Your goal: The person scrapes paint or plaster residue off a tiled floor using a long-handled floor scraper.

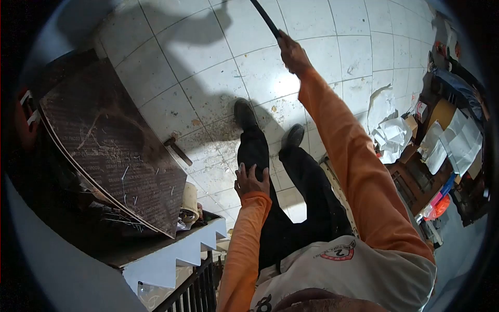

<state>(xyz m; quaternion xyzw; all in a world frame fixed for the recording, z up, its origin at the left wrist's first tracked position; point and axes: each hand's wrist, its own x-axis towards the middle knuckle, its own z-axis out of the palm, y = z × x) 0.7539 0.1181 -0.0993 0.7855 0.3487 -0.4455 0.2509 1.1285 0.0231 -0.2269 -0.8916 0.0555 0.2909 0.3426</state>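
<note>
While a roll of tan tape (190,198) sat at the edge of the cluttered dark surface (130,244) beside a large brown printed board (112,151), the right hand (292,52) was closed around a long black rod (265,18) held out above the white tiled floor (208,78). The left hand (251,180) rested with fingers spread on the thigh of the black trousers (291,208).

The dark pole (264,17) gripped by the right hand (292,52) ran out of the top frame edge; its far end was not visible. The hand was motion-blurred. Left of the pole, the brown board (112,151) lay partly in shadow, and its printed lettering was too small to read. Right of the pole, the scattered papers (447,143) were cut off by the lens rim.
</note>
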